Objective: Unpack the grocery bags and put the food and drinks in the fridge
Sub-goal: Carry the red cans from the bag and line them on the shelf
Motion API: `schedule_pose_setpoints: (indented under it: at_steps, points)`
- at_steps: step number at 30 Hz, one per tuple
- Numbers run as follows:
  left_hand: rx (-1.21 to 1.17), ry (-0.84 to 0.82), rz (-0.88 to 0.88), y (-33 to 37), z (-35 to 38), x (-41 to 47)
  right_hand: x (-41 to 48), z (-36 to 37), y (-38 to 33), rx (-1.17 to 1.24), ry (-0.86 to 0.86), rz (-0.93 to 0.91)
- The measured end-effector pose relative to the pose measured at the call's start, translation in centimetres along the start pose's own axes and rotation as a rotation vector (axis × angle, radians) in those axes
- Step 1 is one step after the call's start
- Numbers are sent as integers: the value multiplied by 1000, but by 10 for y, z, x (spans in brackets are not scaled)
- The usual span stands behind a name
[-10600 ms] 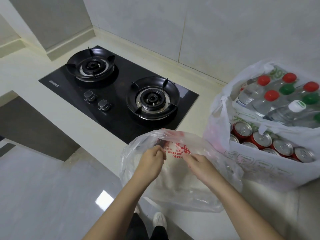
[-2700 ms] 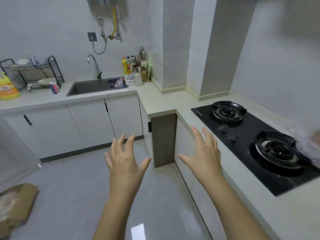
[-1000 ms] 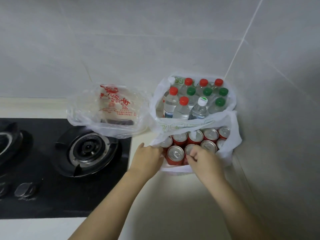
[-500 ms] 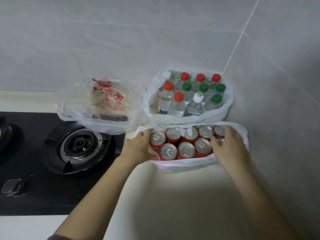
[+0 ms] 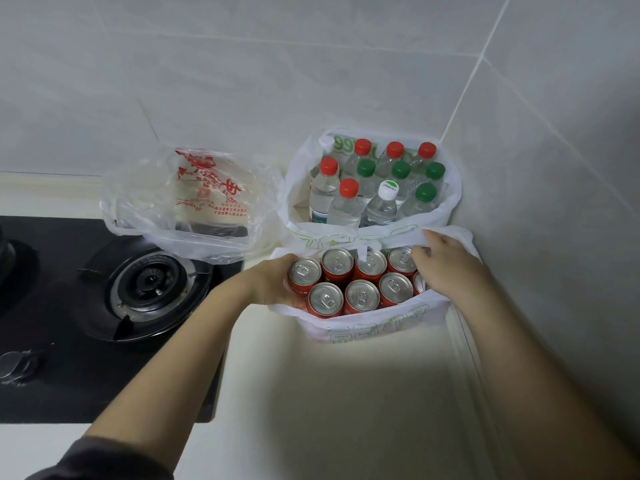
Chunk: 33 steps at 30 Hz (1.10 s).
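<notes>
At the lower left of the frame a dark sleeve (image 5: 104, 459) is seen, and from it the left forearm is stretched up across the pale counter (image 5: 346, 393) toward the middle. The left hand (image 5: 273, 285) is laid against the left end of the red cans (image 5: 360, 292), inside the rim of the can bag (image 5: 377, 327); its fingers are hidden behind the cans, so a grip cannot be told. The right hand (image 5: 446, 268) is brought in from the lower right, and its fingers are curled over the white strip of the can bag's far rim, which is pinched against the thumb just above the cans. The cans are stood upright in two rows, silver tops showing, within this white bag printed in green, which is set on the counter just right of centre. Directly behind it, and touching it, the bottle bag (image 5: 301, 209) is placed in the corner where the two tiled walls (image 5: 242, 81) meet; the water bottles (image 5: 374, 195) in it are packed upright, with red caps, green caps and one white cap. To the left of the bottle bag, just beside it, a clear plastic bag (image 5: 194, 202) with red print is slumped open, its lower edge lying over the rear of the black gas hob (image 5: 69, 358). A round burner (image 5: 149, 285) is seen on the hob at centre left, just in front of that bag.
</notes>
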<state>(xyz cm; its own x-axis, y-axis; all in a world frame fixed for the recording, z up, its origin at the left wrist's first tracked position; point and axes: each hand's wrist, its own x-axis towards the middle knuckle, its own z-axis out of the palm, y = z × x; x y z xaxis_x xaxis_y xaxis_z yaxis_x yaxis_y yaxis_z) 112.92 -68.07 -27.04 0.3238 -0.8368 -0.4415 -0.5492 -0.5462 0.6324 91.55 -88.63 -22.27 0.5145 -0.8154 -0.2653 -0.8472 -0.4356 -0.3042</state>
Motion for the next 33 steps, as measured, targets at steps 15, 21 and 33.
schedule_pose_setpoints:
  at_steps: [15, 21, 33]
  points:
    - [-936, 88, -102, -14, 25, 20, 77, 34, 61, 701, -184, 380]
    - [-1011, 226, -213, -19, 46, 30, 56, 40, 51, 985, -221, 462]
    - [-691, 615, -46, -25, 63, 8, 21, 60, 50, 1034, 23, 266]
